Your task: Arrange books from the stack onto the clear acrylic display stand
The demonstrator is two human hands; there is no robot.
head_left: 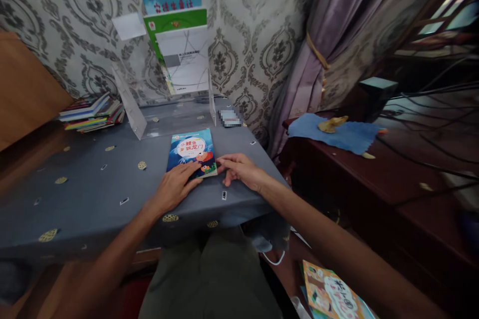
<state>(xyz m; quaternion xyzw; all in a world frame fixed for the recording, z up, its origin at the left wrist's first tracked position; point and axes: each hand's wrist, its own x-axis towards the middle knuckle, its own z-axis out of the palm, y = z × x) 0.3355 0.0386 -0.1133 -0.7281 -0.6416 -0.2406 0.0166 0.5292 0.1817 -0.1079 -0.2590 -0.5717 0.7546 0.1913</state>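
In the head view, we take the clear stand (129, 104) as landmark: the blue book (191, 145) lies on the grey tablecloth (112, 179) just in front of it, cover up. Our left hand (174, 185) rests over the cover's lower left part, fingers laid out flat, thumb apart along the bottom edge. Our right hand (239, 169) is at the book's right edge, thumb and forefinger narrowly spaced; we cannot tell whether they pinch anything. To handle it well, we judge that light, even left-hand pressure would steady the book, with right fingertips low at the edge, so nothing creases or slides toward the stand
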